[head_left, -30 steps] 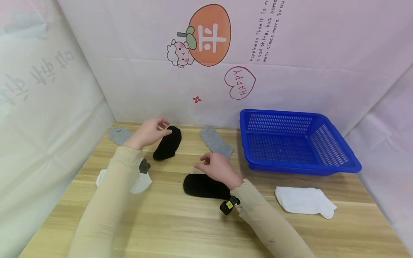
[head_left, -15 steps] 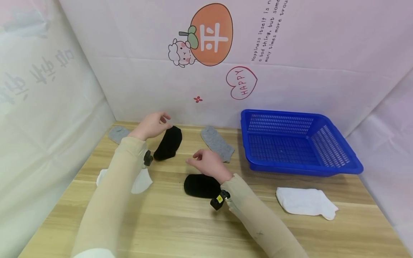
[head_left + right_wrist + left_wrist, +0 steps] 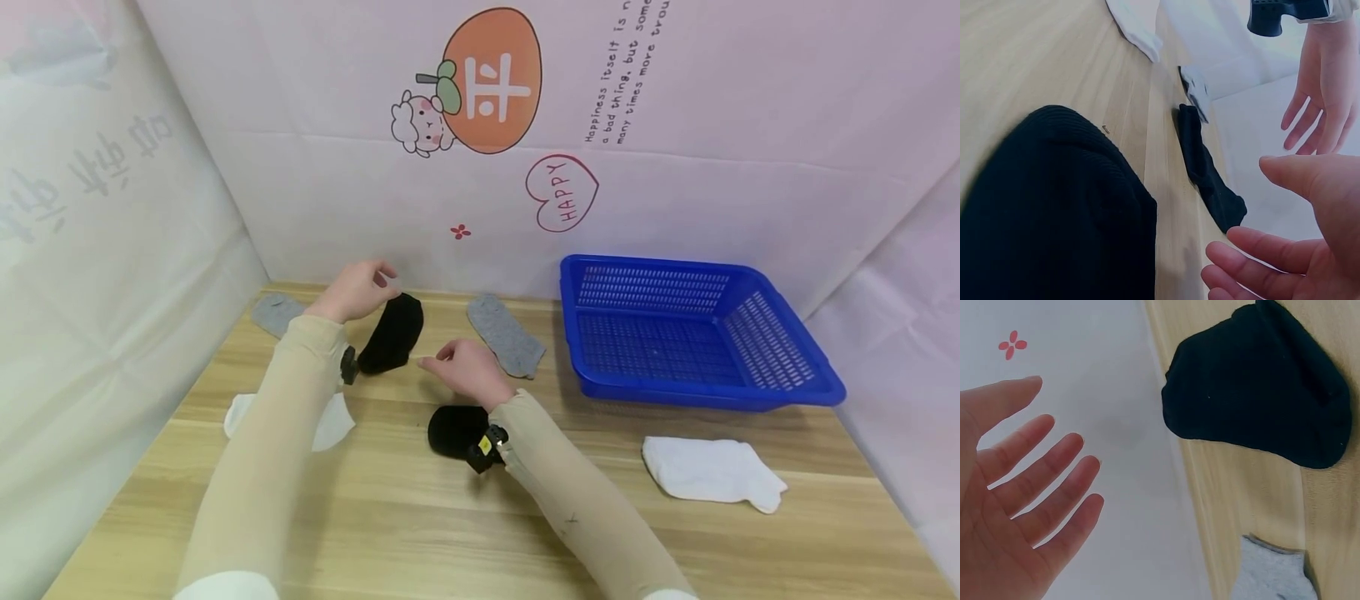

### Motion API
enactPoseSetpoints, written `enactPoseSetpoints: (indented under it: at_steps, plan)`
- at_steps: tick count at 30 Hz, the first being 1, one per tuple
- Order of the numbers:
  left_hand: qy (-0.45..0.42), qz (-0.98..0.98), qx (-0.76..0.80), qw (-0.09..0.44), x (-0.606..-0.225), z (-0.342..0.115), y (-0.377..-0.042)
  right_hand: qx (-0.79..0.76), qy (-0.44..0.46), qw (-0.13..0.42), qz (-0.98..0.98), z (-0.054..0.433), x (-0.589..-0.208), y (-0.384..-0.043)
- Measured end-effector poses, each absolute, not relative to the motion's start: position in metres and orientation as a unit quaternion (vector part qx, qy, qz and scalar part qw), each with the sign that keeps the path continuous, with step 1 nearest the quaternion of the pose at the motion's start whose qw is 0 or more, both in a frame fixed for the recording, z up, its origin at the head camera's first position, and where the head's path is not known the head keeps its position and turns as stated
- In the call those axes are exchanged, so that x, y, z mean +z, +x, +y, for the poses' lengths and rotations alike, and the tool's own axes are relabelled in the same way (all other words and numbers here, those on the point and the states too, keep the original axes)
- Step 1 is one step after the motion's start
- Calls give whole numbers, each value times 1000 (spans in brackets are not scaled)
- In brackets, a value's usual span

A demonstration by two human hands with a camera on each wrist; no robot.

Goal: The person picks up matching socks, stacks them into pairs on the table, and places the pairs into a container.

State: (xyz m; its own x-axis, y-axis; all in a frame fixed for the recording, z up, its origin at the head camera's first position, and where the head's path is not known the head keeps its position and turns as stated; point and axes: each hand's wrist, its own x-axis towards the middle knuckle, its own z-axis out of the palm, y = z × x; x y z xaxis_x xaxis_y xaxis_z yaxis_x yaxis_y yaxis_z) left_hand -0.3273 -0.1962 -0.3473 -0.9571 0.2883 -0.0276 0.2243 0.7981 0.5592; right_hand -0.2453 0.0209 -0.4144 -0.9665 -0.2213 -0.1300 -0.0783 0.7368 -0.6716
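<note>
A black sock (image 3: pixel 393 335) lies near the back edge of the wooden table. My left hand (image 3: pixel 356 290) is raised just beside its far end, and the left wrist view shows that palm (image 3: pixel 1004 544) holding nothing, fingers spread. Between the two black socks hovers my right hand (image 3: pixel 468 371), its fingers relaxed and pointing left. The nearer black sock (image 3: pixel 453 431) lies below it, partly hidden by the wrist. In the right wrist view this sock (image 3: pixel 1066 206) fills the lower left, apart from the loosely bent fingers (image 3: pixel 1260 269).
Grey socks lie back left (image 3: pixel 277 312) and behind the right hand (image 3: pixel 506 335). One white sock (image 3: pixel 333 423) is partly covered by the left sleeve; another white sock (image 3: pixel 708 469) lies at right. A blue plastic basket (image 3: pixel 697 389) stands back right, against the hanging cloth (image 3: pixel 337 200).
My right hand has moved left and slightly away from me, passing over the nearer black sock. The left hand rose a little off the farther black sock, then stayed nearly still. No sock has moved.
</note>
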Motion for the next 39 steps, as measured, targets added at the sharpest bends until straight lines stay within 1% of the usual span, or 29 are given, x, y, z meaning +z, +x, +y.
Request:
enactPoseSetpoints:
  at_steps: [11,18,26,31,35,39]
  plan:
    - [130,945,294,62,-355,-202,-331,-347,-97,105,927,2,-419,-264]
    - [122,938,317,64,-362,-204,-330,-365,-58,104,923,-18,-429,-277]
    - [98,936,334,59,-387,-210,-343,-353,-42,86,931,-29,-435,-280]
    - [83,937,333,65,-394,-211,-344,-305,-28,70,949,-36,-440,-283]
    - [74,938,331,73,-396,-211,-343,-233,-18,74,969,-44,-445,-285]
    - [67,936,336,76,-398,-212,-343,-181,-30,81,980,-50,-447,-286]
